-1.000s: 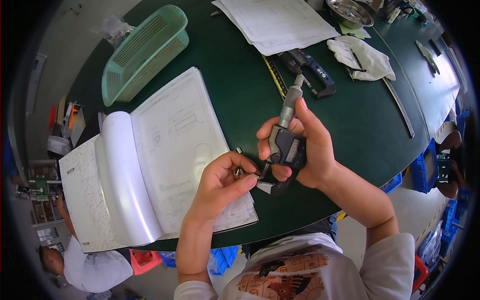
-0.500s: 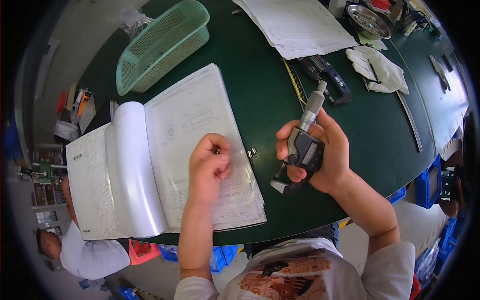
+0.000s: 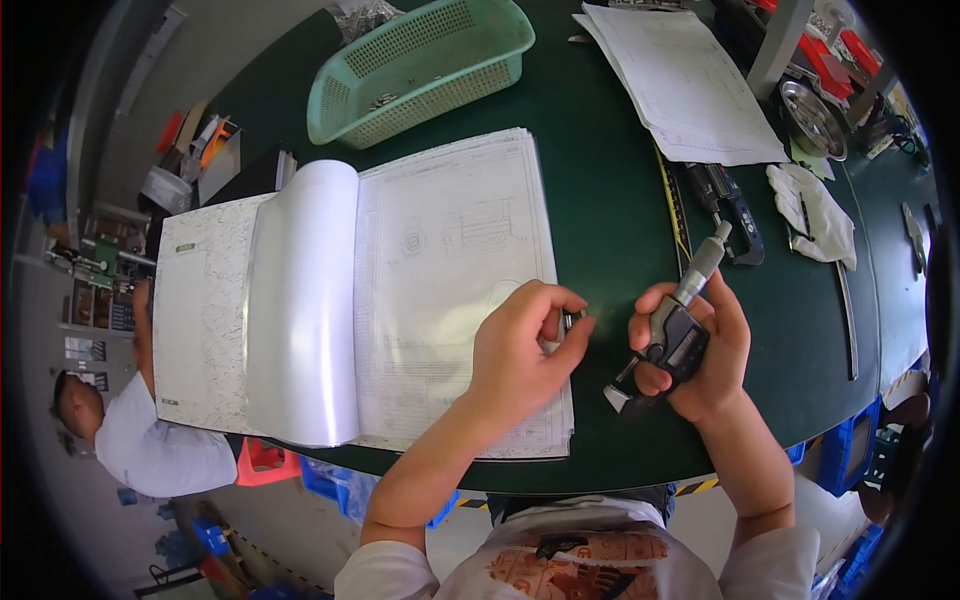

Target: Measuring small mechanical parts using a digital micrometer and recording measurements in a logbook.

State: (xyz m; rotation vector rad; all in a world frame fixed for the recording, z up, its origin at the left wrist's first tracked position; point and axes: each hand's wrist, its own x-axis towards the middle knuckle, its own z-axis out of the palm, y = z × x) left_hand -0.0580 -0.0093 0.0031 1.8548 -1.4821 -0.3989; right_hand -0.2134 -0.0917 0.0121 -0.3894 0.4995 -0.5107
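Observation:
My right hand [image 3: 722, 352] is wrapped round a digital micrometer [image 3: 684, 338], grey and black with a silver barrel pointing up and away. The measuring gap faces left and I see nothing in it. Over the right edge of the open drawing binder [image 3: 430, 300], my left hand [image 3: 528, 345] is closed in a pinch. A small shiny metal cylinder [image 3: 570, 320] shows between its thumb and fingertips, mostly covered by them. Whether another such cylinder lies beneath the fingers is hidden.
A green plastic basket [image 3: 430, 110] with small metal parts stands at the back. Loose drawing sheets [image 3: 690, 90], a second micrometer [image 3: 738, 215], a yellow tape measure [image 3: 672, 205], a white glove [image 3: 815, 215] and a metal bowl [image 3: 812, 120] lie far right. Someone sits at left.
The view has shifted, so the table things appear further right. My left hand has moved from above the page to the small cylinders by the binder's edge. My right hand keeps the micrometer.

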